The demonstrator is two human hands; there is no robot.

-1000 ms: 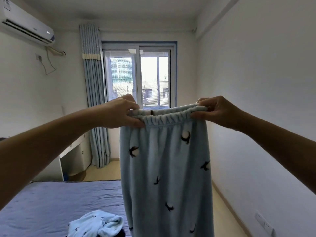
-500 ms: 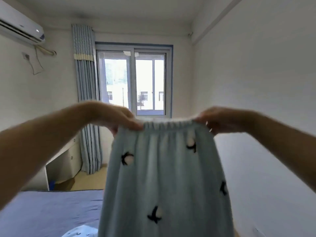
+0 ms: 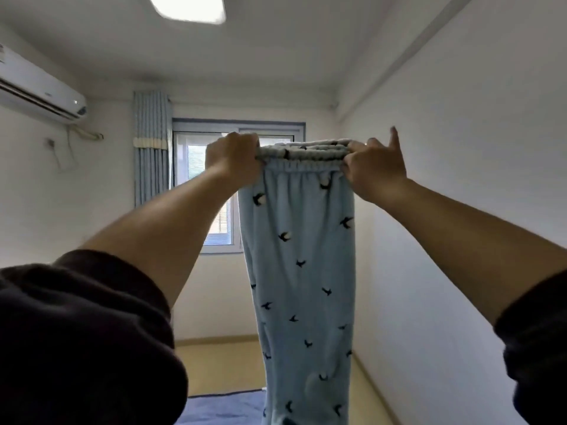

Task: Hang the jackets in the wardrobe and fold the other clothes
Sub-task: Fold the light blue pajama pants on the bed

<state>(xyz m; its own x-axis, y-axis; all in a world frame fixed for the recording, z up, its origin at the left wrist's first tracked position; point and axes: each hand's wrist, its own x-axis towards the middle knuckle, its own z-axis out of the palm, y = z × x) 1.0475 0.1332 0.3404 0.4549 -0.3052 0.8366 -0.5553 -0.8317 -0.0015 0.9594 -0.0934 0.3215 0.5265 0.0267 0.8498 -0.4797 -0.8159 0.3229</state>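
Raised since the earlier frame, both hands now sit level with the top of the window [image 3: 211, 191], and the view has tilted up to include the ceiling light [image 3: 187, 7].

1. Our left hand [image 3: 233, 159] grips the left end of the elastic waistband [image 3: 302, 151], fingers curled tightly round the gathered fabric, in front of the window's upper left pane.
2. Our right hand [image 3: 372, 167] grips the right end of the waistband, just right of the window frame. Most fingers are clamped on the fabric; one finger [image 3: 394, 139] at the outer edge stands straight up, clear of it.
3. The pale blue pyjama trousers [image 3: 300, 271], printed with small dark birds, hang straight down from the waistband. They cover the right half of the window and reach the bottom edge of the view.
4. Dark sleeves [image 3: 92, 332] are pushed back above both forearms.

Left of the window hangs a striped blue curtain [image 3: 152, 148]; further left, an air conditioner [image 3: 40, 90] is mounted on the wall. Below the window, a blue bed [image 3: 224, 406] edge shows beside the trouser legs.
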